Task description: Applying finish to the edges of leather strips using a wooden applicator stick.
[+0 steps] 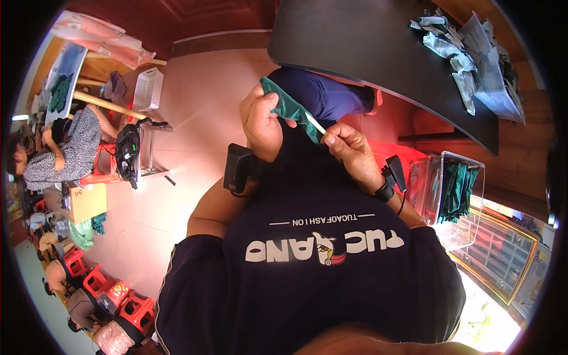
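A narrow piece of dark green velvety cloth (290, 108) is stretched in front of my chest, above my lap. My left hand (263, 124) is closed on its upper end, thumb on top. A thin pale stick (315, 123) lies along the cloth, its upper part hidden by the green fabric. My right hand (353, 155) pinches the stick's lower end between thumb and fingers, close to the cloth's lower edge. Whether the right fingers also grip the cloth, I cannot tell.
A black table (355, 41) stands ahead, bearing a clear bin (488, 71) and crumpled grey-green strips (452, 53). At my right, a clear container (479, 177) holds green cloth pieces (458, 186). A white basket (148, 89), red stools (97, 279) and seated people are at left.
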### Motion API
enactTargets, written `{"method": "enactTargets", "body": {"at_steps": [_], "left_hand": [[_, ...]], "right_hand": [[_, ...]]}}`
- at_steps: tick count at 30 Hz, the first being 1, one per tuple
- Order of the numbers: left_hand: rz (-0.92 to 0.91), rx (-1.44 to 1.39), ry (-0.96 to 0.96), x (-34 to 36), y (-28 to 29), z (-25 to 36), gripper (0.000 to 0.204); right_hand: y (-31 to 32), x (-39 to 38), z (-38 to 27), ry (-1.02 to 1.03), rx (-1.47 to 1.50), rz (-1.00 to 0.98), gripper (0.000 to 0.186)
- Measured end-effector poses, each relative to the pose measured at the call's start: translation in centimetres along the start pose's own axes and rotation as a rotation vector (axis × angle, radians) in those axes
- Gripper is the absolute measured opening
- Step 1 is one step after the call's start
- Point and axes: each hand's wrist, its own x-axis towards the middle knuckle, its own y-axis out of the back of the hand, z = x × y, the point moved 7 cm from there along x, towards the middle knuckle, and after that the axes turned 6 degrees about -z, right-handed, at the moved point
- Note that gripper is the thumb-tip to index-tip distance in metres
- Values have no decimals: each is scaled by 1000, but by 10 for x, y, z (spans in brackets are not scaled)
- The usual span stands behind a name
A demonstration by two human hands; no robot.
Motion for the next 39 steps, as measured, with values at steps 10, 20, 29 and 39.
{"method": "enactTargets", "body": {"at_steps": [10,20,29,39], "left_hand": [[132,-111,-25,3,11,5,23],[49,141,-13,-8,3,6,33],[28,168,-13,-10,-2,6,30],[-9,77,51,-6,-3,-3,27]], "right_hand": [[6,1,-9,95,-262,137,9],[5,1,-4,106,-197,131,10],[-2,1,0,43,-135,49,19],[3,2,8,-75,62,6,21]]}}
